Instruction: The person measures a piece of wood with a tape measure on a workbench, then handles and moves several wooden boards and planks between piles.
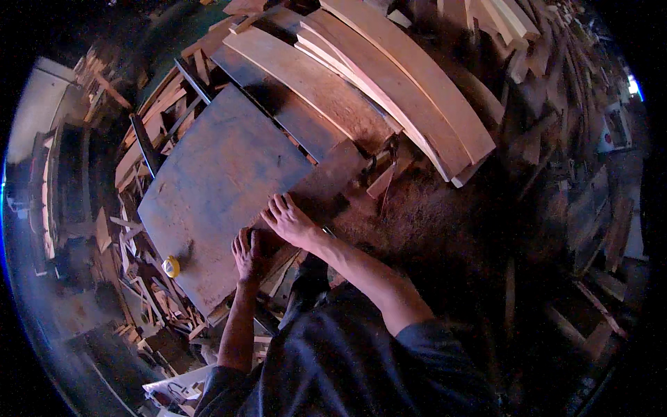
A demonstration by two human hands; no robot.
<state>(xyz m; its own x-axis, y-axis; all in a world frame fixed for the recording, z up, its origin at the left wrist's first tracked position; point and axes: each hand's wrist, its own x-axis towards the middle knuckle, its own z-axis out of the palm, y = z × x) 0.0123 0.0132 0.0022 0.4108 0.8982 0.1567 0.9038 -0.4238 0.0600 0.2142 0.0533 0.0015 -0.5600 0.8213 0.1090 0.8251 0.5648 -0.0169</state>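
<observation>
A brown wooden board lies slanting at the right edge of a grey-blue, dust-covered metal tabletop. My right hand rests across the board, its fingers bent over the board's left edge. Lower and to the left, my left hand grips the board's near end, fingers pointing away from me; its thumb side is in shadow. Both hands are close together, and part of the board is hidden beneath them. On the tabletop's left corner sits a small yellow round object, its kind unclear.
Long curved wooden planks are stacked beyond the tabletop, at the far right. Dark metal bars stick out from its left side. Scrap wood is heaped at the left, and reddish sawdust covers the area right of the board.
</observation>
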